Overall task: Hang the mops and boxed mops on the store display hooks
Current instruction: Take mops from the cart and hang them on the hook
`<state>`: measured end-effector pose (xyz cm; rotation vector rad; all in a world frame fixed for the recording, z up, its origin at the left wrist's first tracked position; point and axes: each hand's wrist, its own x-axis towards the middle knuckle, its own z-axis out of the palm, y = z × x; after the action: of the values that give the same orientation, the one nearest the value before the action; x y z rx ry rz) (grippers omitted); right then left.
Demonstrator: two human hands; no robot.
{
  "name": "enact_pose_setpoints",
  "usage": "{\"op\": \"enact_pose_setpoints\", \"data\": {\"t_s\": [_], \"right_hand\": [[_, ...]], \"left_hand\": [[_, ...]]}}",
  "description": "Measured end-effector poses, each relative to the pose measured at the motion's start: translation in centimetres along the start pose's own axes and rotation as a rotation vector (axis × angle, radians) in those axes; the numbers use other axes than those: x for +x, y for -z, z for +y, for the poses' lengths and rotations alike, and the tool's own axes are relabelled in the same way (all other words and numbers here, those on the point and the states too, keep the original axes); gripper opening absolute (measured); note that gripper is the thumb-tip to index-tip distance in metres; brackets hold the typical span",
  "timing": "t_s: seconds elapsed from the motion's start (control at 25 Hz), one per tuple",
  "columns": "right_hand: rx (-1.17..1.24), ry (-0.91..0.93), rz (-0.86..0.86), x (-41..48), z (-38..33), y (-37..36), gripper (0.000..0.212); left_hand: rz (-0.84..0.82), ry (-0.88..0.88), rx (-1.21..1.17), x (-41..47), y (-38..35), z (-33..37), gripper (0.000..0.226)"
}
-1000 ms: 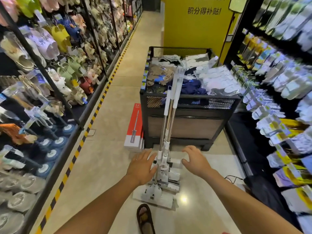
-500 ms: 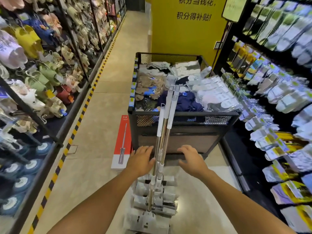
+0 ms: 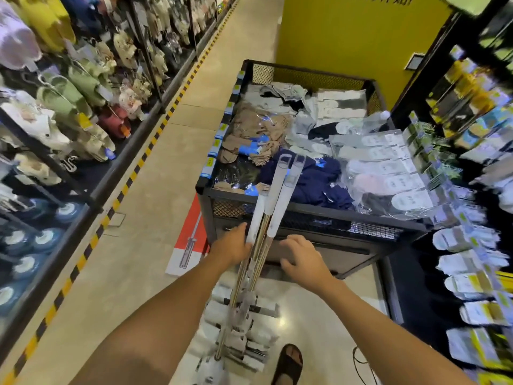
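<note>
Gathering step: left hand (image 3: pixel 231 245) and right hand (image 3: pixel 304 258), fingers extended and gripping nothing, flank the mops (image 3: pixel 273 207) leaning on the bin (image 3: pixel 361 215); next, probably, closing round them to lift.

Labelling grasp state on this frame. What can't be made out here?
Head view:
- left hand: fingertips behind the mop handles; grip or mere touch unclear.
- mop heads: motion blur, overlapping; count unclear, lowest cut by the bottom edge.
- boxed mop: right edge hidden by the bin and the left hand.
- yellow sign text: cut by the top edge.
</note>
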<state>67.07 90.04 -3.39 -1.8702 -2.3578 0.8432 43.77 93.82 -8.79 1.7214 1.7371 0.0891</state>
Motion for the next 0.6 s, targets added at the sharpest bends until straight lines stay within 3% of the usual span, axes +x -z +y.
{"op": "enact_pose_setpoints", "data": {"t_s": [0.32,0.48,0.6], "right_hand": [[0.047,0.057,-0.058,3.7,3.2,0.3,0.050],[-0.007,0.085,-0.062,3.2,3.4,0.1,0.050],[-0.019,0.093,-0.066,2.5,2.7,0.2,0.050]], "left_hand": [[0.041,0.166,-0.266,7.9,-2.0,2.1,0.043],[0.055,0.194,-0.299,8.8,-2.4,1.0,0.028],[0.058,0.179,-0.304,7.4,-2.0,0.1,0.029]]}}
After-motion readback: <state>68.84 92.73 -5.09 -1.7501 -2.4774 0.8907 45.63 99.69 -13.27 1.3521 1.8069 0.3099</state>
